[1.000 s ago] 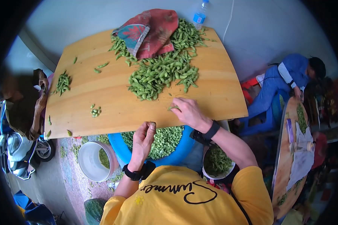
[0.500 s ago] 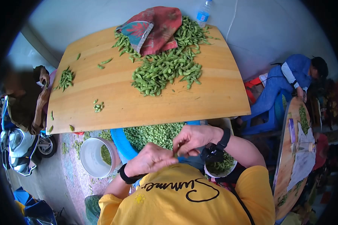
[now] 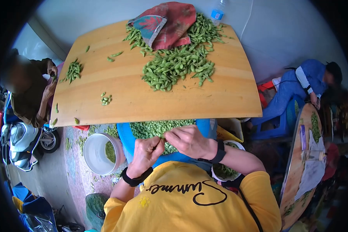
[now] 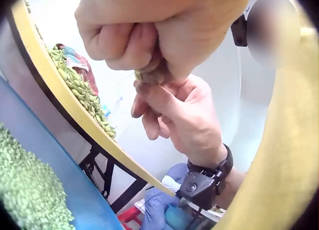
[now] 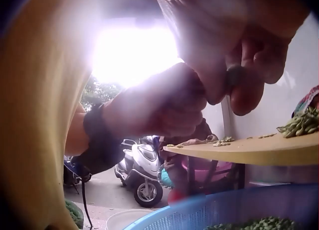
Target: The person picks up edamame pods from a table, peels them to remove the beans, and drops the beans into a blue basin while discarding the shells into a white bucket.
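Observation:
Both hands meet over the near rim of a blue basin [image 3: 124, 140], which holds a heap of shelled green beans [image 3: 149, 130]. The left hand [image 3: 145, 150] has its fingers curled in and grips one end of an edamame pod [image 3: 163, 135]. From the other side the right hand [image 3: 187, 140] pinches the same pod between thumb and forefinger; most of the pod is hidden by the fingers. In the left wrist view the fingertips of both hands touch. On the wooden table [image 3: 116, 106] beyond lies a large pile of edamame pods [image 3: 174, 69].
A red patterned cloth [image 3: 174, 23] covers part of the pile, near a water bottle [image 3: 217, 15]. Several loose beans [image 3: 106, 99] lie on the table. A white bucket [image 3: 89, 152] stands left, a pail of pods [image 3: 225, 173] right. Other people sit at both sides.
The right hand has come from the table edge with a pod to the left hand. The two hands met low before the shirt, then moved forward over the basin.

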Tool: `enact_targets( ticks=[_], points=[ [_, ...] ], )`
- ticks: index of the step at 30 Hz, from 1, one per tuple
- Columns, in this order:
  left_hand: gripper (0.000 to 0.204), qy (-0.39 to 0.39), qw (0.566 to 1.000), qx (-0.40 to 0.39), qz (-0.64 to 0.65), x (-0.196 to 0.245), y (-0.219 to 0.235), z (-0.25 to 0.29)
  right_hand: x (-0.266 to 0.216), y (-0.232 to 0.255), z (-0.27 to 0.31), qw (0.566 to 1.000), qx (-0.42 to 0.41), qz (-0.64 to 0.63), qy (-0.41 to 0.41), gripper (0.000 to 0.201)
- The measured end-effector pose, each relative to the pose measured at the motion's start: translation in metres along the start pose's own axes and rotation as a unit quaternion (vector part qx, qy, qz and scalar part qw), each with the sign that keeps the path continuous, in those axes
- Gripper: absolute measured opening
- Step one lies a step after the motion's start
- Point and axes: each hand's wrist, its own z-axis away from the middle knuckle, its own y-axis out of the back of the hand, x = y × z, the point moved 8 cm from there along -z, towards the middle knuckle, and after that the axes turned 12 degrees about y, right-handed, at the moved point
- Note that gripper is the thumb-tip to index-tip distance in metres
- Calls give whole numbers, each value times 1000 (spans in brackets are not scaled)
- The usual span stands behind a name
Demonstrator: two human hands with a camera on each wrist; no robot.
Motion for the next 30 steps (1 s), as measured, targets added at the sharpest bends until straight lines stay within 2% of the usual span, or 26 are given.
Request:
enact_targets(
  ticks=[4,6,8,9,10,11,12,13,14,15,16,18,20,22,23,24,26,27,29,30],
  points=[
    [24,-54,994,59,-69,8,9,0,1,-10,-9,1000,9,22,-18,11],
    [24,-59,995,52,-68,11,12,0,3,-19,-13,1000,10,16,-21,12],
    [26,-102,990,63,-76,17,13,3,22,-26,-7,982,93,-118,-116,15],
    [28,-123,991,26,-54,25,14,8,36,-31,-5,969,80,-156,-172,17],
    [28,-121,991,24,-55,26,17,12,43,-27,-4,969,80,-157,-174,17],
    [29,-127,991,2,-28,27,16,17,64,-41,11,882,69,-348,-311,18],
    [30,-135,991,-16,-1,27,16,21,69,-58,28,741,50,-516,-426,19],
    [28,-89,994,4,55,11,20,24,67,-55,29,754,12,-513,-409,22],
    [28,-89,994,6,58,-1,21,29,65,-53,30,755,9,-512,-410,22],
    [24,9,992,97,84,-32,38,29,58,-52,30,720,36,-566,-399,24],
    [22,107,971,184,106,-67,57,36,53,-51,29,681,65,-619,-386,27],
    [18,170,951,252,51,-123,96,54,52,-50,33,677,60,-632,-372,29],
    [23,301,899,270,-169,-191,146,80,48,-50,33,679,33,-642,-355,29],
    [34,335,811,294,-379,-226,177,103,47,-51,34,675,32,-646,-356,25],
    [39,368,753,303,-453,-228,183,109,46,-53,33,666,38,-659,-347,24],
    [42,476,720,194,-467,-227,190,108,45,-55,32,658,44,-672,-337,22],
    [45,554,694,125,-444,-236,204,113,44,-52,30,648,55,-672,-353,22],
    [45,551,695,125,-445,-234,204,113,44,-52,31,657,56,-667,-346,22],
    [44,493,675,223,-501,-215,211,112,42,-50,33,663,55,-661,-348,23],
    [44,492,676,223,-501,-212,206,108,41,-50,34,663,56,-660,-348,23]
  ],
)
